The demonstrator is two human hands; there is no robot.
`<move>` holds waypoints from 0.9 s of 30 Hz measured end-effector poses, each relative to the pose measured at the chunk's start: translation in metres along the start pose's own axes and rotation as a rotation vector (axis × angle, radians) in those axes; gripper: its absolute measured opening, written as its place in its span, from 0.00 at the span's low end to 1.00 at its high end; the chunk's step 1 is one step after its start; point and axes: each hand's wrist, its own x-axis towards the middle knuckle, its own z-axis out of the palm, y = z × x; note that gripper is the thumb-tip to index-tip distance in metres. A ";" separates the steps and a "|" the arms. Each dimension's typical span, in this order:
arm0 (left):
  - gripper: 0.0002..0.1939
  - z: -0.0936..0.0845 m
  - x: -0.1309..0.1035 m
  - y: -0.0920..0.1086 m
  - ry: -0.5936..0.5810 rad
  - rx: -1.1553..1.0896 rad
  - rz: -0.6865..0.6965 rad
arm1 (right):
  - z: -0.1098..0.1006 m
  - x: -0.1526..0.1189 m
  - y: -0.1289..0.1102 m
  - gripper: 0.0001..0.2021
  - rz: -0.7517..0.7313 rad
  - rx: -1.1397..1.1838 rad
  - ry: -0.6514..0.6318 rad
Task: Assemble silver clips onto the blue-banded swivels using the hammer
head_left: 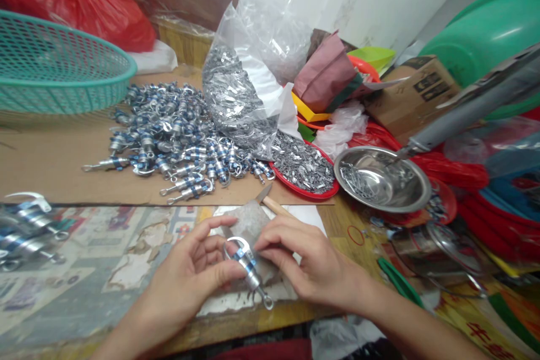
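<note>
My left hand (185,270) holds a small silver metal fitting (250,271) between thumb and fingers. It has blue bands, a curved lever on top and a ring at its lower end, which points toward me. Close to the fitting's right side, the fingertips of my right hand (310,256) are pinched together; whatever they hold is too small or hidden to make out. Beneath both hands lies a grey block or plate (248,219). Just beyond my right hand rests a tool with a wooden handle (276,206) and a dark metal head.
Many similar fittings (164,129) are heaped on cardboard, with others (27,230) at left. A clear bag (236,90) and red plate (332,194) hold small metal pieces. A steel bowl (382,205) stands right, a turquoise basket (63,90) back left. A grey tool (472,104) juts in from the right.
</note>
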 end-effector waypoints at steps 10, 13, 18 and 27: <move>0.31 0.001 -0.001 0.002 0.004 0.003 0.000 | 0.001 0.003 -0.003 0.17 -0.030 0.057 -0.094; 0.30 0.002 -0.001 0.002 -0.010 -0.021 0.007 | 0.014 0.005 -0.006 0.14 0.183 0.316 0.045; 0.27 0.008 -0.005 0.005 0.016 -0.060 0.032 | 0.027 0.008 -0.002 0.21 0.334 0.610 0.181; 0.28 0.000 0.003 -0.002 -0.045 -0.052 0.023 | 0.036 0.015 -0.005 0.22 0.289 0.443 0.194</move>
